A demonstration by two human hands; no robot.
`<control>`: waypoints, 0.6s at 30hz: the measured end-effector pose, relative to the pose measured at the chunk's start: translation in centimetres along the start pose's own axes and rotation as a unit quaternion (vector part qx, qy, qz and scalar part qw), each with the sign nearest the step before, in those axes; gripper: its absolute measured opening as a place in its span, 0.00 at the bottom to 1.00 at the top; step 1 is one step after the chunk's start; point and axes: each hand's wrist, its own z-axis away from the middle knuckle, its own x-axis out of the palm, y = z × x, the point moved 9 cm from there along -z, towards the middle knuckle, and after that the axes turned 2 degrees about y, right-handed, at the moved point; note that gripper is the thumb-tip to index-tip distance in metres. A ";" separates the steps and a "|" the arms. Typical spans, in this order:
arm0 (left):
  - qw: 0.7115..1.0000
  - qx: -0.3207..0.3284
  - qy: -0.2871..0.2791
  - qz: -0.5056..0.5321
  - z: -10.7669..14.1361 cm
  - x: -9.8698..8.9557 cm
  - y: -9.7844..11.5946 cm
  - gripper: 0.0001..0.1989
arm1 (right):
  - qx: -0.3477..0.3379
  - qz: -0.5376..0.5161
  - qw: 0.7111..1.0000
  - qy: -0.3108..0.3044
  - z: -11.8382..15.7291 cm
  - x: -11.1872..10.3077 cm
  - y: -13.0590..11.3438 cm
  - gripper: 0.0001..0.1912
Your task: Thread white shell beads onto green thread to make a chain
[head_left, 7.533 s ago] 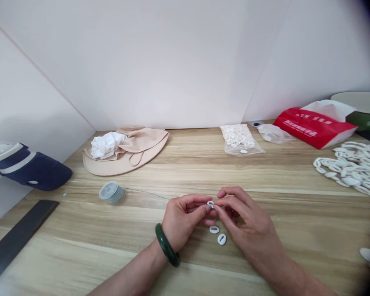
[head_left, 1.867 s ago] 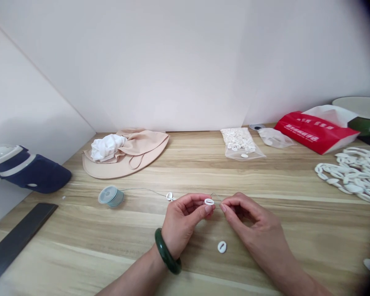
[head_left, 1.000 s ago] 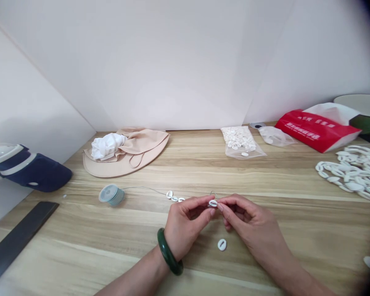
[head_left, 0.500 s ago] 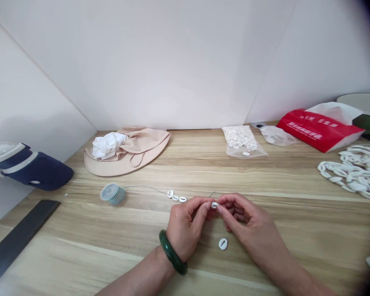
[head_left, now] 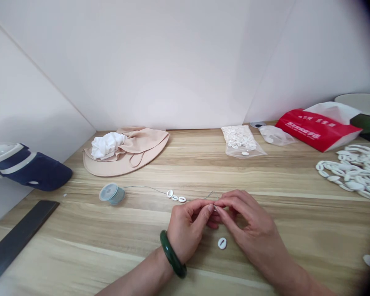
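Observation:
My left hand (head_left: 186, 226) and my right hand (head_left: 249, 218) meet at their fingertips above the wooden tabletop (head_left: 265, 181). Between them they pinch a small white shell bead (head_left: 215, 209), which is mostly hidden by my fingers. A thin thread (head_left: 148, 188) runs from a grey-blue spool (head_left: 112, 194) into my fingers. Several slit white shell beads (head_left: 174, 197) sit on it, left of my hands. One loose bead (head_left: 222, 243) lies below my hands. A dark green bangle (head_left: 172, 259) circles my left wrist.
A dark ruler (head_left: 18, 234) lies at the left edge, beyond a navy cap (head_left: 33, 170). At the back are a beige hat (head_left: 126, 158) with white cloth, a bag of white beads (head_left: 242, 142) and a red bag (head_left: 317, 129). White chain links (head_left: 351, 172) are heaped on the right.
My hands have closed further, and my fingers now cover most of the pinched bead. The beads on the thread have stayed near the same place, and the loose bead has not moved.

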 end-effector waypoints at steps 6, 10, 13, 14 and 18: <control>0.993 -0.061 -0.014 0.104 -0.2 0.5 -0.7 0.12 | 0.084 -0.073 0.994 0.004 0.0 0.0 1.4 0.04; 0.990 -0.069 -0.007 0.121 -0.3 0.5 -0.7 0.10 | 0.124 -0.119 0.985 0.000 0.1 0.3 1.8 0.03; 0.995 -0.051 -0.012 0.087 -0.1 0.7 -0.5 0.09 | 0.159 -0.174 0.971 0.025 0.0 -0.2 2.2 0.03; 0.997 -0.043 -0.016 0.067 -0.1 0.8 -0.5 0.09 | 0.185 -0.192 0.963 0.032 0.1 -0.4 2.5 0.03; 1.000 -0.005 -0.013 -0.022 0.2 0.8 -0.3 0.09 | 0.285 -0.234 0.929 0.032 0.7 -0.5 4.1 0.07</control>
